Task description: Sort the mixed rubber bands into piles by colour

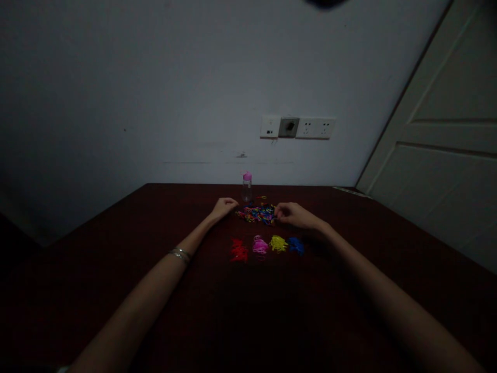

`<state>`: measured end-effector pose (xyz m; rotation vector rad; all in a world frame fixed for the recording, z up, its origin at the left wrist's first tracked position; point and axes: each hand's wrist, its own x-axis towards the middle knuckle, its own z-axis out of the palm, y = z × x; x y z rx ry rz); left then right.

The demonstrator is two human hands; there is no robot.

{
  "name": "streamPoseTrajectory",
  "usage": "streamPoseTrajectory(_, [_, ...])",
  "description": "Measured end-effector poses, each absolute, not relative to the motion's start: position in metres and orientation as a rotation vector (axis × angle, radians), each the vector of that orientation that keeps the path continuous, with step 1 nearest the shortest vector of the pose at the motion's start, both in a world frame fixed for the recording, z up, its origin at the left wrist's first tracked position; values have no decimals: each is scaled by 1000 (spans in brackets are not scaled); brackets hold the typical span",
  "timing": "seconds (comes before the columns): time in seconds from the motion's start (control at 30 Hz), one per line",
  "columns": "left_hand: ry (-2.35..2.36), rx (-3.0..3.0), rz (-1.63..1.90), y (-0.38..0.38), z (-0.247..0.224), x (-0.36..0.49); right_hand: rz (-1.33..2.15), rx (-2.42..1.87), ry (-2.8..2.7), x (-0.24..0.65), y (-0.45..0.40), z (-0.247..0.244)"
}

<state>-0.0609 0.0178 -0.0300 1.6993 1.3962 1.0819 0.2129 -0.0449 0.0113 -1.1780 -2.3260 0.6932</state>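
Note:
A mixed heap of small coloured rubber bands (257, 214) lies on the dark table between my two hands. At its left edge rests my left hand (224, 206), fingers curled together; whatever they hold, if anything, is too small to see. On the right side, my right hand (290, 213) touches the heap with its fingers pinched, and their tips are partly hidden. Closer to me are single-colour piles of bands in a row: a red pile (238, 250), a pink pile (260, 245), a yellow pile (278, 243) and a blue pile (296, 245).
Behind the heap stands a clear bottle (247, 191) with a pink cap. A few loose bands (261, 197) lie beside it. The dark red table (186, 321) meets a pale wall with sockets (315, 128). A white panelled door (446, 140) is at the right.

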Motion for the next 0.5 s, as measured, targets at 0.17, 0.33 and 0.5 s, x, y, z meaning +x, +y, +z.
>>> streamPoseTrajectory(0.17, [1324,1935,1006,14,-22,-48,838,-1054,-2452,178,-71,24])
streamPoseTrajectory(0.33, [1186,2254,809,-2,-6,-27,1000,-987,-2523,165,-76,20])
streamPoseTrajectory(0.5, [1110,2505,625,-13,-5,-12,954,-1019,-2416,184,-64,22])
